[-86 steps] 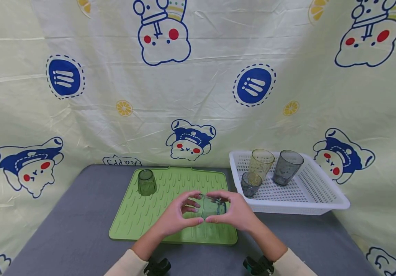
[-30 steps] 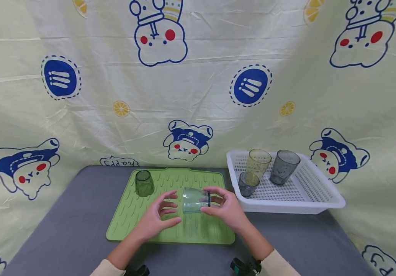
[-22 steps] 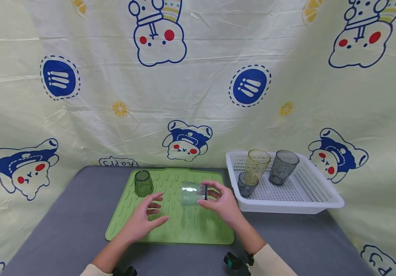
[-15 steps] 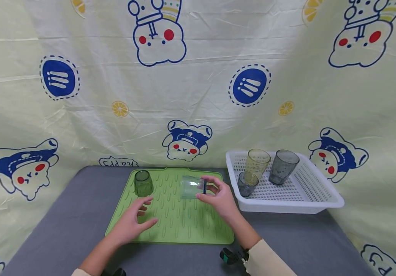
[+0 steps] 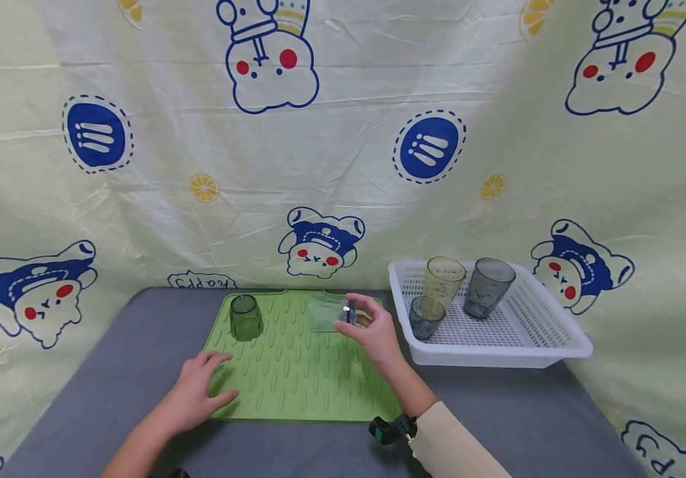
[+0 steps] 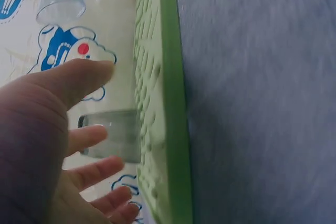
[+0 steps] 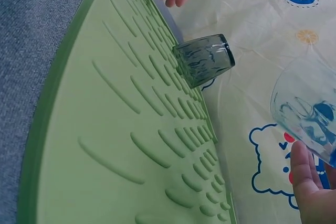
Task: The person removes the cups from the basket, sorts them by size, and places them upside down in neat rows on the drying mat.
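Above the back of the green drying mat (image 5: 295,382), my right hand (image 5: 377,334) pinches a pale clear glass (image 5: 322,314) near its base. The glass lies sideways, its mouth facing left; in the right wrist view the glass (image 7: 302,106) is partly cut off by the frame. Over the mat's left front edge, my left hand (image 5: 190,392) has spread, relaxed fingers and holds nothing. A dark green glass (image 5: 246,320) stands upside down on the mat at the back left, beyond the left hand. The left wrist view shows that glass (image 6: 121,148) behind the fingertips.
On the right stands a white perforated basket (image 5: 498,358). It holds a yellowish glass (image 5: 442,277), a tall grey glass (image 5: 489,289) and a small grey glass (image 5: 426,320). A printed cloth (image 5: 367,166) hangs behind the grey table (image 5: 295,451).
Both hands held the pale glass earlier. My left hand has let go and drawn back to the left and front. My right hand has carried the glass toward the mat's back.
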`<control>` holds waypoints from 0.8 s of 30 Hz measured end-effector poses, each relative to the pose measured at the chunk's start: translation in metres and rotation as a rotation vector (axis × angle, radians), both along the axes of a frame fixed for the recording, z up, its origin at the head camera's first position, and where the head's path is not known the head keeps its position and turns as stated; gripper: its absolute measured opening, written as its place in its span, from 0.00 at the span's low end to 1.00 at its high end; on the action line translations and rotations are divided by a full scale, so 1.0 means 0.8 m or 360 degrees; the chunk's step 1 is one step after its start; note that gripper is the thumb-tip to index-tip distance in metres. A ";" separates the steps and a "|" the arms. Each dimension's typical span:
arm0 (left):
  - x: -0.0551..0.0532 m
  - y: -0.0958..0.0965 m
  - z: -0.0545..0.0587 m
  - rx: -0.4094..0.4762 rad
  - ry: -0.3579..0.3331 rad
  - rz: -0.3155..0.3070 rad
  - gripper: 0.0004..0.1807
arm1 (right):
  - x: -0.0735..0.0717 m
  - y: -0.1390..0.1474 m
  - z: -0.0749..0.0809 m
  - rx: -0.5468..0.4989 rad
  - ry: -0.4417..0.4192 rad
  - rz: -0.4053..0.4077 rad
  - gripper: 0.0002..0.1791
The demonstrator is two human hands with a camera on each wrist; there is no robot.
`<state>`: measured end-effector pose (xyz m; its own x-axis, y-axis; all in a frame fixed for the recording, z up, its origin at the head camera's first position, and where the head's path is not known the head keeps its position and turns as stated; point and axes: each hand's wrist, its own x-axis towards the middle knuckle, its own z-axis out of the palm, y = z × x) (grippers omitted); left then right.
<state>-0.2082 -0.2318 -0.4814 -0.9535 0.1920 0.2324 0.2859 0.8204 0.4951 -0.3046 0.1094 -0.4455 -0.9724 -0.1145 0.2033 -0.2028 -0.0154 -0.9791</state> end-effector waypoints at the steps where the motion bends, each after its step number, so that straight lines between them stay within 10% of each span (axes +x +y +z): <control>1: 0.002 -0.003 0.001 -0.0030 -0.0027 0.0018 0.37 | -0.001 -0.001 0.000 -0.0011 -0.0004 -0.0003 0.33; 9: 0.010 -0.020 0.011 -0.0217 -0.0369 0.0095 0.55 | -0.005 -0.003 -0.001 -0.0019 0.0024 -0.0048 0.31; 24: 0.001 -0.039 0.004 -0.0411 -0.0575 0.0176 0.62 | -0.016 -0.017 0.000 -0.0019 0.0044 -0.0126 0.33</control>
<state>-0.2075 -0.2628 -0.4778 -0.9827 0.0925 -0.1607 0.0363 0.9459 0.3224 -0.3176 0.0961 -0.4457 -0.9723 -0.0352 0.2309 -0.2307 -0.0100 -0.9730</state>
